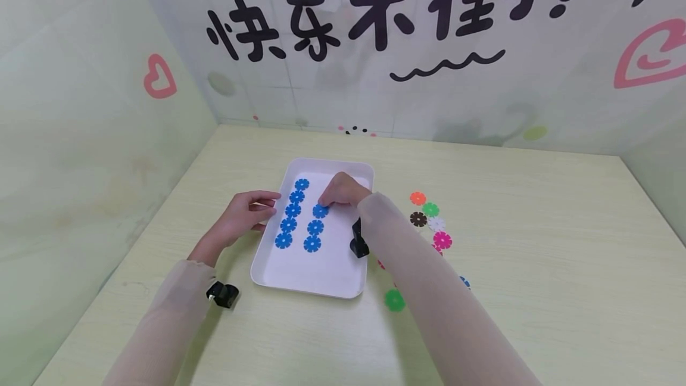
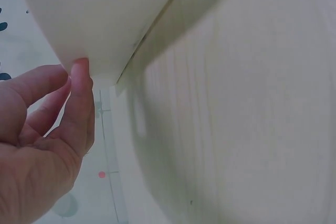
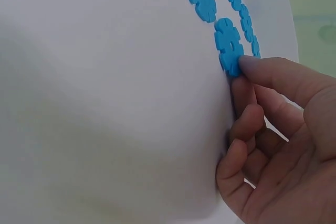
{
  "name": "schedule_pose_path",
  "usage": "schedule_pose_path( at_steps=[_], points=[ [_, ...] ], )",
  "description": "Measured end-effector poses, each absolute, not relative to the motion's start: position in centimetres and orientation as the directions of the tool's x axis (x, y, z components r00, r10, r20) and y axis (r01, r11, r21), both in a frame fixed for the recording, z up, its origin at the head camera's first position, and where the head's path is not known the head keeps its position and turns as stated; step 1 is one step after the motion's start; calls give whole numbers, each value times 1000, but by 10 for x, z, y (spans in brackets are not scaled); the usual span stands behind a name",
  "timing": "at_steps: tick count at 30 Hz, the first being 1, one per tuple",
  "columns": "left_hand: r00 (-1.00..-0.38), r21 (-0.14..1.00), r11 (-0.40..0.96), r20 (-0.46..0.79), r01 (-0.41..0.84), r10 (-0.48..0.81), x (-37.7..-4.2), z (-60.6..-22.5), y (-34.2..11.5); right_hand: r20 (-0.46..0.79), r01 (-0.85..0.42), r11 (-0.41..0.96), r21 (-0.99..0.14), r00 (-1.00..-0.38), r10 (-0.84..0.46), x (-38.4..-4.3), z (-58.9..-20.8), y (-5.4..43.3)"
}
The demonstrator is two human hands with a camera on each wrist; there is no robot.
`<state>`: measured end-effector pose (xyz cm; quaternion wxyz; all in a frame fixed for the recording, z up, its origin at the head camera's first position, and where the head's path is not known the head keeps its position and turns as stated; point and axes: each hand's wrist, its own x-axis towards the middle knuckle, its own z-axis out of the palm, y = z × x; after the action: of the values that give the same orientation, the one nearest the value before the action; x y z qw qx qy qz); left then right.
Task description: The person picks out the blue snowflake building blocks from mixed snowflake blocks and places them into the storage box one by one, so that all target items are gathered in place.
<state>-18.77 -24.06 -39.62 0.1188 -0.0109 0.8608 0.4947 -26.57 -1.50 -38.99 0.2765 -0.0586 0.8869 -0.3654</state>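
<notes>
A white shallow tray (image 1: 308, 273) lies on the table. Its left rim is between the thumb and fingers of my left hand (image 1: 241, 218), which holds it there; the left wrist view shows the fingertips on the tray's outer wall. Inside the tray, several blue snowflake discs (image 1: 292, 211) form a slanting column on the left. To the right of that column, two more blue snowflake discs (image 1: 314, 228) lie one above the other. Above these two, my right hand (image 1: 344, 190) pinches a blue snowflake disc (image 3: 224, 36) by its edge, close to the tray floor.
Right of the tray, loose discs lie on the table, among them orange (image 1: 418, 198), brown (image 1: 418, 219), white (image 1: 436, 223), pink (image 1: 442, 240) and green (image 1: 395, 300). The right forearm (image 1: 429, 285) covers some of them. Printed walls (image 1: 343, 94) stand behind and at the sides.
</notes>
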Motion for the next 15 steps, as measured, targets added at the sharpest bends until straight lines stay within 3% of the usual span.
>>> schedule_pose_path(
  at_steps=[15],
  points=[
    [-972,850,510,-213,-132,103,-185,-394,-240,-388,93,644,-760,-859,-334,-263,-375,-10]
  ],
)
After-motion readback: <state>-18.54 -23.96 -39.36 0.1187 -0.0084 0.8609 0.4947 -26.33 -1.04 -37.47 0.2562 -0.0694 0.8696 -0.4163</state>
